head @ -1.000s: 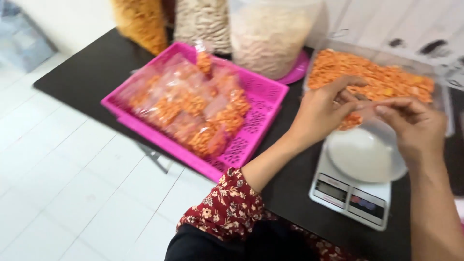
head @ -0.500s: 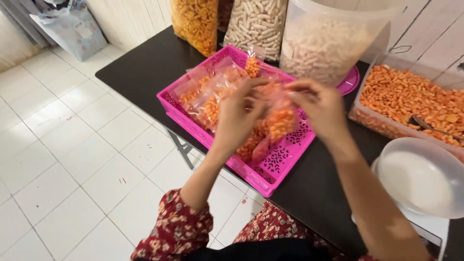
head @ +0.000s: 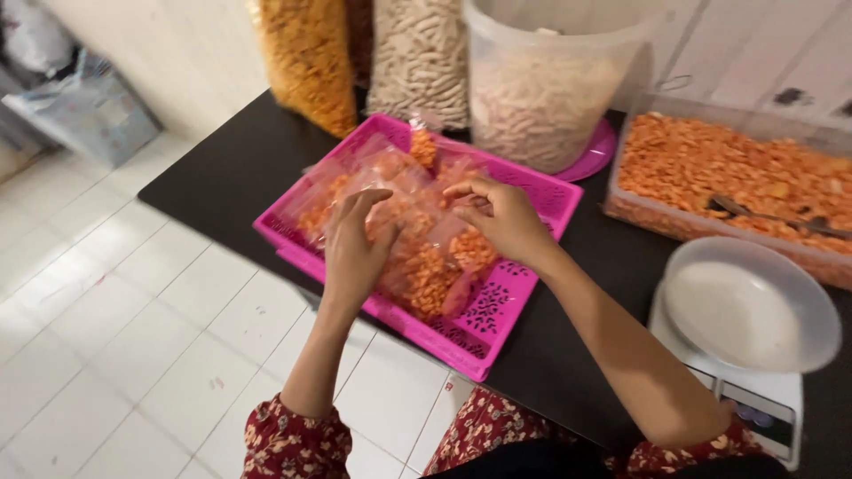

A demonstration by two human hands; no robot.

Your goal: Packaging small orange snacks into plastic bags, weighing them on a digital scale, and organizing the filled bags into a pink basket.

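Nearest to the camera, two forearms with dark red flowered sleeves reach forward over the edge of the black surface [head: 222, 168]. The left hand [head: 353, 248] lies flat, fingers spread and loose, on top of the small clear plastic bags of orange snack pieces [head: 417, 257] and closes around nothing. The right hand [head: 501, 217] has its fingers curled at the top of one bag; the grip looks like a light pinch on the plastic, but I cannot tell for sure if it really holds it.

The bags lie heaped in the bright pink perforated plastic tray [head: 524, 306]. The near corner of this tray seems to hang a little over the edge of the surface, above the white tiled floor [head: 115, 337]. Here is the main danger, in my judgement: if the left hand presses down on the near side, the tray can tip or slide and the bags can fall to the floor. Also the heap is high, so a bag pushed sideways can slip over the low rim.

To the right stands a white kitchen scale with a white round bowl [head: 750, 306] near the edge; an elbow could knock it. Behind it is a clear rectangular box of loose orange snack [head: 710, 168] with a metal spoon [head: 763, 215] inside. Farthest stand a big clear round tub of pale stick snacks [head: 546, 89] and two tall clear bags [head: 417, 53]; these could topple if the tray is pushed back.
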